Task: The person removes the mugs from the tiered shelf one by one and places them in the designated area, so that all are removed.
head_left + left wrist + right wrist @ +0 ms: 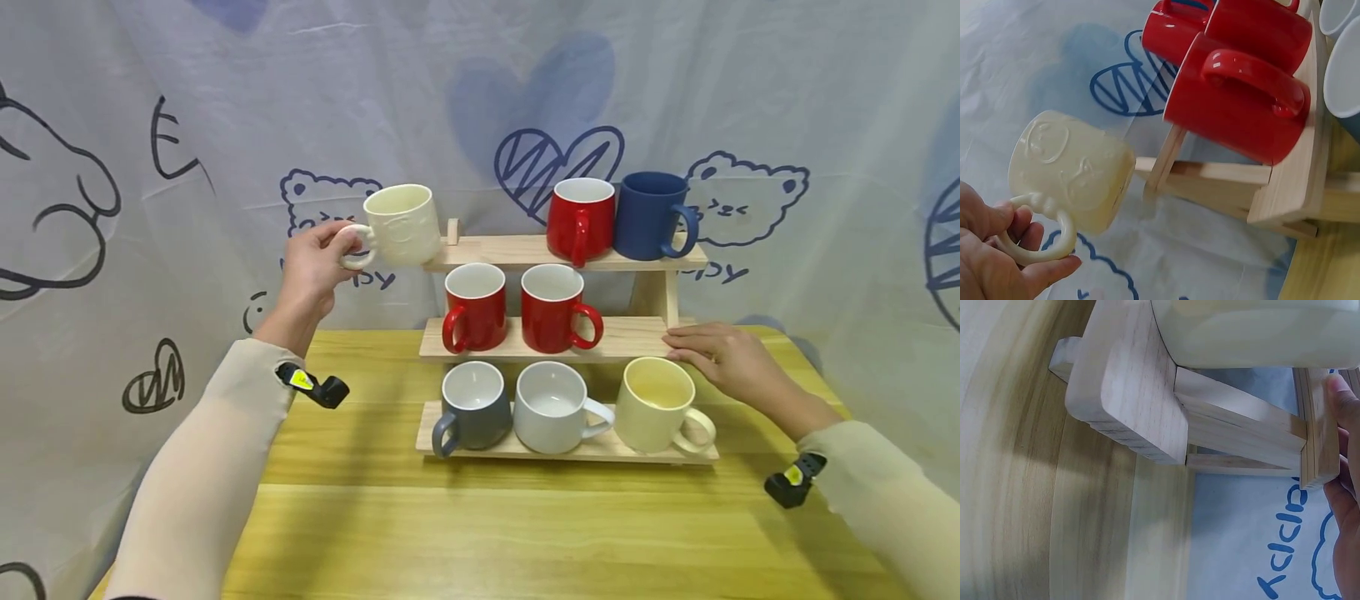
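Note:
A cream mug (pixel 405 229) with a raised pattern hangs tilted at the left end of the top shelf. My left hand (pixel 318 267) pinches its handle (pixel 1066 234) between thumb and fingers. Whether the mug's base touches the shelf, I cannot tell. The three-tier wooden rack (pixel 495 250) stands on the table. At the right end of its middle shelf (pixel 633 333), my right hand (pixel 720 358) grips the board, thumb on top and fingers beneath in the right wrist view. Below that hand, a yellow mug (pixel 652 408) sits on the bottom shelf.
On the top shelf stand a red mug (pixel 581 221) and a blue mug (pixel 651 217). Two red mugs (pixel 480 308) occupy the middle shelf. A grey mug (pixel 480 417) and a white mug (pixel 551 417) share the bottom one. Behind hangs a printed curtain (pixel 420 100).

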Available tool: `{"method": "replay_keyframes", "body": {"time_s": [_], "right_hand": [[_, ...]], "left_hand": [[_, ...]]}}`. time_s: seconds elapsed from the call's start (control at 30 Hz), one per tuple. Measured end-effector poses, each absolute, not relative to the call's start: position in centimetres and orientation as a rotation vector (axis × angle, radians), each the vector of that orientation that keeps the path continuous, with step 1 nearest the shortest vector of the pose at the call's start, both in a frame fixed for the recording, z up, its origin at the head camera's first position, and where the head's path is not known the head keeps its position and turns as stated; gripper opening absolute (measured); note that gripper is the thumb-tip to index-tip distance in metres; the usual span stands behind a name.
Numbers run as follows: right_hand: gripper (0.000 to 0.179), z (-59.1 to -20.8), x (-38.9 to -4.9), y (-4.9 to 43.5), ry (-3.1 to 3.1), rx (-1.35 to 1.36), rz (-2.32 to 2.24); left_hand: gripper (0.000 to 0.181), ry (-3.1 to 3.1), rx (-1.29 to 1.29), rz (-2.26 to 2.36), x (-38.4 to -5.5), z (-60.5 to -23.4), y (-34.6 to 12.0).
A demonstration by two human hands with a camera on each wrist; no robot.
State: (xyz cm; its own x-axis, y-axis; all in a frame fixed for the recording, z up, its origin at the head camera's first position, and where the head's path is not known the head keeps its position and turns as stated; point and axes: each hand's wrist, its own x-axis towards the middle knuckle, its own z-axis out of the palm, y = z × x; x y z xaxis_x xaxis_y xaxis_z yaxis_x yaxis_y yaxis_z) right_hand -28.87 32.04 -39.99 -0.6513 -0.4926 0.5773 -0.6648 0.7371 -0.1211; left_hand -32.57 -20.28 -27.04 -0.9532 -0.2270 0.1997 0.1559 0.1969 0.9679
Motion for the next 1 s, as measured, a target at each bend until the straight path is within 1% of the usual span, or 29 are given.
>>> {"method": "replay_keyframes", "body": {"time_s": [0.53, 0.67, 0.87, 1.0], "right_hand": [[0.031, -39.8, -28.7, 32.0, -2.419, 0.867, 0.461], [0.029, -39.9, -28.7, 32.1, -2.440, 0.842, 0.455], [0.030, -39.9, -28.6, 32.1, -2.480, 0.813, 0.456], [0.030, -39.8, -28.6, 32.0, -2.468, 0.828, 0.454]], "left_hand": [[0.033, -1.999, 0.201, -1.976, -30.2, -30.1, -25.4], [0.032, -2.004, 0.260, -1.971, -29.8, -31.7, -25.8], [0.025, -1.930, 0.342, -2.014, -29.5, -34.8, -26.1], [0.026, -1.893, 0.396, -2.018, -29.4, -36.8, -26.2]]}}
